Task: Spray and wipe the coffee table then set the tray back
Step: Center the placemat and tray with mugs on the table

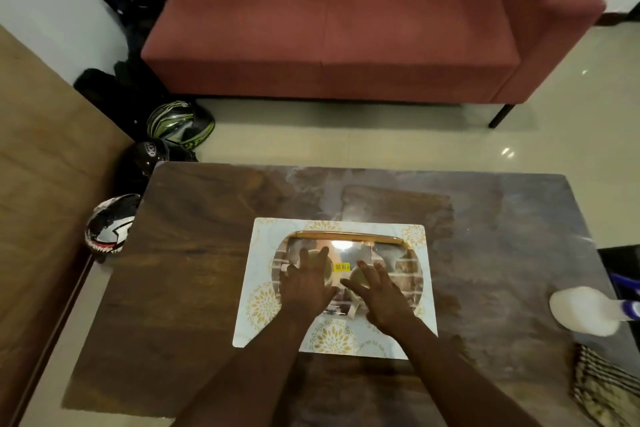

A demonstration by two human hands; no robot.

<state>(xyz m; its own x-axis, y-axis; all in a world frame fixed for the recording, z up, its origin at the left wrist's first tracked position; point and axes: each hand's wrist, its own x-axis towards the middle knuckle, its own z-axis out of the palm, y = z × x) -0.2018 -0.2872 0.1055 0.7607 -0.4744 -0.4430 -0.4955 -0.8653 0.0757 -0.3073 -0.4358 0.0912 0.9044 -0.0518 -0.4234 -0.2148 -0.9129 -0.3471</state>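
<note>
A pale rectangular tray with gold flower prints and a glossy pictured centre lies flat in the middle of the dark wooden coffee table. My left hand and my right hand rest palm-down on the tray's centre, side by side, fingers spread, gripping nothing. A small yellow price sticker shows between them. A white spray bottle with a blue head lies at the table's right edge. A striped cloth sits bunched at the near right corner.
A red two-seat sofa stands across a strip of glossy tiled floor. Several helmets and dark bags crowd the floor off the table's left side. A wooden panel runs along the left.
</note>
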